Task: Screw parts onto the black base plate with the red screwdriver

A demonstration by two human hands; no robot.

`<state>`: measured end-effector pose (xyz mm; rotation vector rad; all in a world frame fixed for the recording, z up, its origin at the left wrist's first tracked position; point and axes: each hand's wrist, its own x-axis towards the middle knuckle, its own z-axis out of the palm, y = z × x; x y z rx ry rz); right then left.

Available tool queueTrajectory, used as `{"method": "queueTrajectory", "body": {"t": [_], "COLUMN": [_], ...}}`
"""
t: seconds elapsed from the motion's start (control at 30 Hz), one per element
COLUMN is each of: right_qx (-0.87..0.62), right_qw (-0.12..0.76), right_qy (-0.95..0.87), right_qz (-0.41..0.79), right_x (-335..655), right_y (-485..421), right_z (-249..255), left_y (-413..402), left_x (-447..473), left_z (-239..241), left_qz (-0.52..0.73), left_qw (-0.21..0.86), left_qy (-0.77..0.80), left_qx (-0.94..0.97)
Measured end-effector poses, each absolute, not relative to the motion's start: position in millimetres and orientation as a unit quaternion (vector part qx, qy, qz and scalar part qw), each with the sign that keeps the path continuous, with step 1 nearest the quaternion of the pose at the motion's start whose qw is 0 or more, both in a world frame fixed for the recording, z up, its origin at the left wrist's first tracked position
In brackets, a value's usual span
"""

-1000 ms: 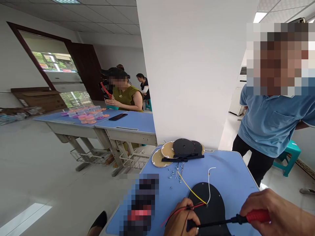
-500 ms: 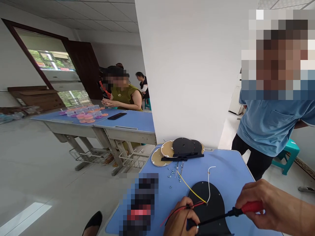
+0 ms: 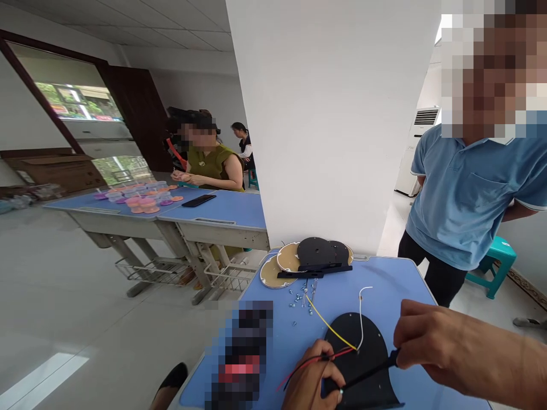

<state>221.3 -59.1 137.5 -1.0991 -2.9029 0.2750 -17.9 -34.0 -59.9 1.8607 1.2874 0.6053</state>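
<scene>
A black round plate point(image 3: 363, 359) lies on the blue table point(image 3: 333, 302) at the bottom of view, with yellow, white and red wires point(image 3: 337, 336) coming out of its middle. My left hand point(image 3: 314, 381) pinches a small part at the plate's near left edge, beside the red and black wires. My right hand point(image 3: 440, 344) grips a screwdriver point(image 3: 370, 371); its black shaft slants down to the left, the tip meeting my left fingertips. The handle is hidden inside my fist.
Several black and tan discs with a black bar point(image 3: 314, 259) are stacked at the table's far edge, with loose screws point(image 3: 301, 299) in front. A person in a blue shirt point(image 3: 465, 199) stands close on the right. A white pillar point(image 3: 329, 114) rises behind; other people sit at desks left.
My right hand has slid down and to the left along the screwdriver, now covering its red handle. The view has shifted slightly. My left hand stays at the plate's edge.
</scene>
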Motion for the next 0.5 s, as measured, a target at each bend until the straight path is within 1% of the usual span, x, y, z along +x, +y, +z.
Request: {"method": "queueTrajectory", "body": {"t": [0.1, 0.2, 0.37, 0.5], "right_qx": [-0.351, -0.378, -0.402, -0.429], "right_qw": [-0.024, -0.018, 0.032, 0.049], "right_qy": [-0.930, -0.917, -0.902, -0.891], "right_qz": [0.111, 0.127, 0.154, 0.140], "right_x": [213.8, 211.5, 216.1, 216.3], "right_y": [-55.3, -54.6, -55.2, -56.2], "right_z": [142.9, 144.8, 140.3, 135.8], "left_y": [-33.8, -33.2, -33.0, -33.7], "left_x": [-18.5, -18.7, -19.0, -18.8], "left_z": [-61.1, -61.2, -59.8, -60.4], "left_qz": [0.241, 0.233, 0.247, 0.264], "left_qw": [0.393, 0.403, 0.413, 0.420], "left_qy": [0.507, 0.503, 0.489, 0.481], "left_qx": [0.728, 0.728, 0.727, 0.723]}}
